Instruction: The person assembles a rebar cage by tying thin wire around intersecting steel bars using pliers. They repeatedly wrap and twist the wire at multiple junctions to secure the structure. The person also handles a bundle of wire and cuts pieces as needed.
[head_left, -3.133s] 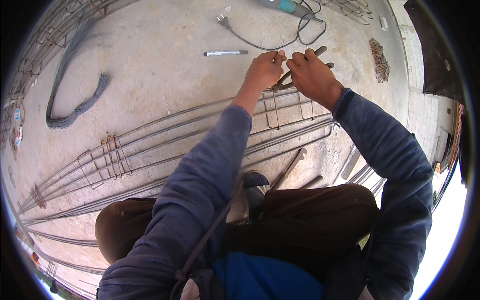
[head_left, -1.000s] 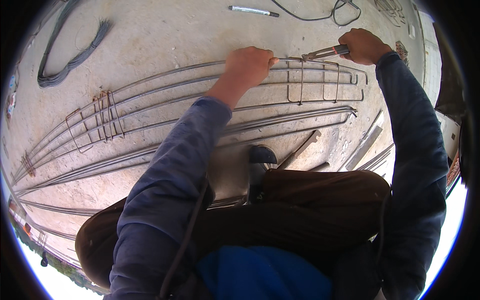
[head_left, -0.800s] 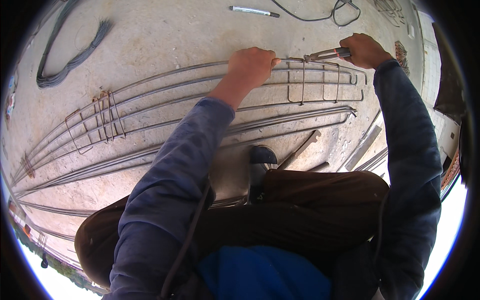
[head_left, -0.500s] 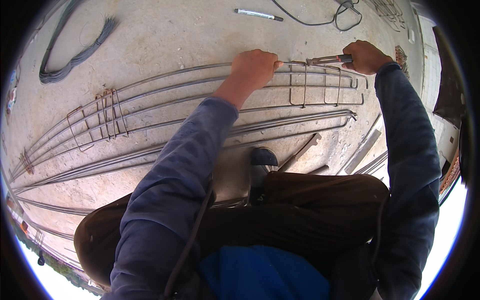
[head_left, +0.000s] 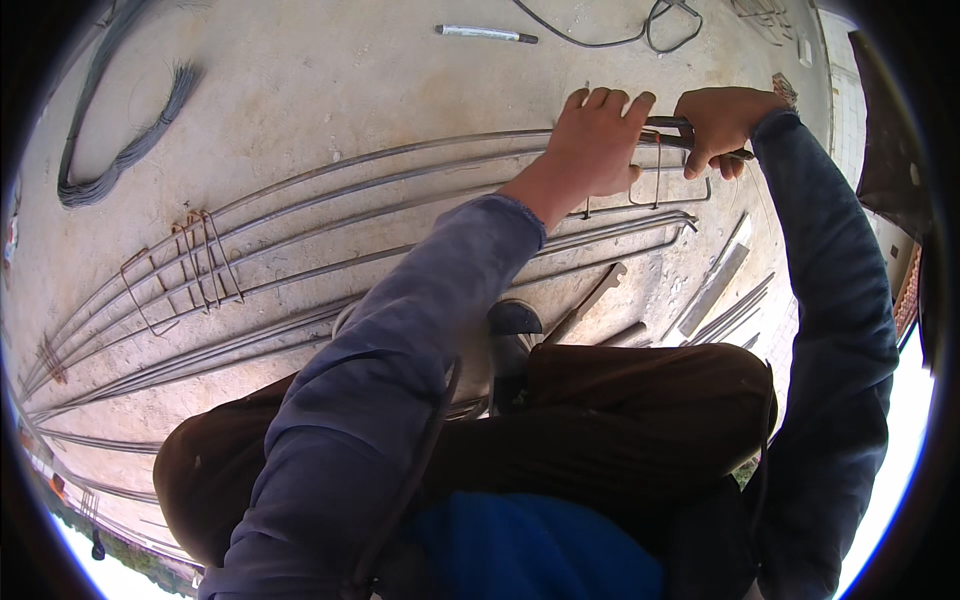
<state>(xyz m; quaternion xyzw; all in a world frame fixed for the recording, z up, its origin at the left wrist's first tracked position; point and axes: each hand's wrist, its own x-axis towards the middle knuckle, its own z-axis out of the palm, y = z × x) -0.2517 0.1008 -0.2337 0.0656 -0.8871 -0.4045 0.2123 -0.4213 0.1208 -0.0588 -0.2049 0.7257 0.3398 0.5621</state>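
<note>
My left hand (head_left: 595, 145) is over the right part of the long steel bars (head_left: 400, 148), fingers spread and apart. Just to its right, my right hand (head_left: 728, 118) is closed around dark-handled pincers (head_left: 668, 123). The pincers' far parts are hidden behind my fingers. A bent wire stirrup (head_left: 658, 172) hangs around the bars below the hands; another is partly covered by my left hand. Thin wire ends (head_left: 766, 190) stick out beside my right hand. More stirrups (head_left: 205, 260) are bunched on the bars at the left.
A bundle of tie wire (head_left: 120, 170) lies at the upper left. On the concrete beyond the bars are a marker pen (head_left: 486, 34) and a black cable (head_left: 600, 44). Nearer me, more bars (head_left: 600, 232), a notched bar tool (head_left: 590, 300) and a flat metal strip (head_left: 715, 280) lie by my shoe (head_left: 515, 318).
My left hand has let go of the top bar, moved right and spread its fingers. My right hand has turned, with the pincers swung round in its grip.
</note>
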